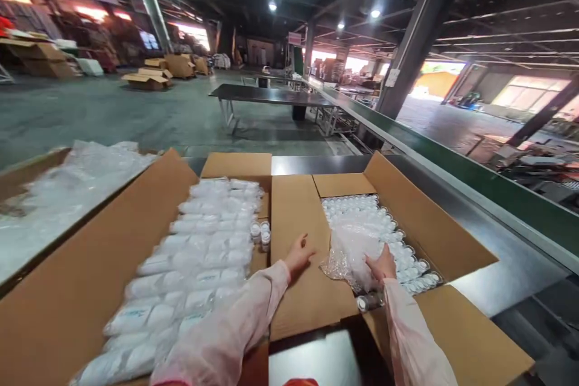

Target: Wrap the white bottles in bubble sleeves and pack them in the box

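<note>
The boxes [113, 265] are brown cardboard, matt and smooth. The film [350, 247] bunched in the right hand [382, 265] is clear plastic, wrinkled and shiny. At 2 o'clock from it, the bottles [409, 256] look like glossy clear plastic with white caps. The packs [194, 253] at 9 o'clock are white under a shiny clear wrap. The sleeves [235, 332] are thin pink cloth, half transparent. The surface [497, 253] is dark polished metal with reflections. The belt [497, 184] at 1 o'clock is matt green.

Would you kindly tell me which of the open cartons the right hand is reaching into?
The rightmost carton: the right hand rests on bubble wrap over its white-capped bottles; the middle carton holds bagged packs.
</note>
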`<state>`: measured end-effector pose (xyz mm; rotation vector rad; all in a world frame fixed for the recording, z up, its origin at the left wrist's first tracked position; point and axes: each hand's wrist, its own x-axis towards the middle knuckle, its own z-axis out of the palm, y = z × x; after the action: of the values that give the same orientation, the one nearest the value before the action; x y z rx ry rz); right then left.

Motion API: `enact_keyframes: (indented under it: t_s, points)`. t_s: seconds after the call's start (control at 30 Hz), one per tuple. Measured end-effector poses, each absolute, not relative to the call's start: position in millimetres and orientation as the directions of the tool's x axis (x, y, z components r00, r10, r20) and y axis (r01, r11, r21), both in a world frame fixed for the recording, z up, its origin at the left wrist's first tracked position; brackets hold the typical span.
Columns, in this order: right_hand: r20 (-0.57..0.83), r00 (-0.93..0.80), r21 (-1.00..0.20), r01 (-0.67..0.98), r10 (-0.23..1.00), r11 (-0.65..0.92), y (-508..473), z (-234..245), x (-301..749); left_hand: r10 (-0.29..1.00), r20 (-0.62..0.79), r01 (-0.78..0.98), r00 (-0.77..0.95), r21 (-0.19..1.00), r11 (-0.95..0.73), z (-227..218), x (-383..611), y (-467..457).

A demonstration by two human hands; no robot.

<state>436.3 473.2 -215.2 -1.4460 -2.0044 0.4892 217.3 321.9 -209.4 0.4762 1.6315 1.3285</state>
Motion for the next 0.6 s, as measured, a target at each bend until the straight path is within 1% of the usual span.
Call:
enact_keyframes:
  t_s: [0.07, 0.17, 0.27, 0.37, 0.43, 0.5, 0.53, 0.6]
  points:
    - [0.279, -0.202, -0.570, 0.752, 0.939, 0.331, 476.2, -217.5, 449.9, 0.763, -0.380, -0.201, -0.524, 0.925, 0.322, -220.4, 210.5, 312.3]
    - [0.313, -0.258, -0.521, 0.758, 0.914, 0.392, 472.7, -218.4, 459.6, 0.748, -0.291, -0.118, -0.597, 0.954, 0.276, -234.3, 192.8, 288.8]
    - [0.312, -0.372, -0.494, 0.722, 0.874, 0.484, 462.2, -218.6, 453.9, 0.740, -0.193, -0.021, -0.644, 0.972, 0.234, -239.3, 180.7, 266.8]
    - [0.275, -0.546, -0.450, 0.654, 0.792, 0.607, 440.6, -221.0, 434.5, 0.734, -0.042, 0.179, -0.678, 0.959, 0.221, -232.9, 186.6, 257.0]
    - [0.225, -0.661, -0.378, 0.618, 0.716, 0.689, 424.1, -222.6, 419.7, 0.789, 0.066, 0.332, -0.611, 0.926, 0.179, -223.7, 200.0, 259.1]
    - [0.191, -0.723, -0.333, 0.589, 0.664, 0.737, 414.7, -222.3, 408.8, 0.863, 0.157, 0.465, -0.480, 0.880, 0.099, -213.6, 216.6, 266.1]
    - [0.206, -0.720, -0.348, 0.579, 0.663, 0.737, 415.2, -220.9, 405.9, 0.890, 0.190, 0.520, -0.414, 0.852, 0.060, -209.3, 224.8, 270.4]
    - [0.285, -0.640, -0.437, 0.576, 0.714, 0.691, 429.3, -215.7, 405.3, 0.926, 0.221, 0.607, -0.306, 0.795, 0.010, -203.8, 239.3, 279.2]
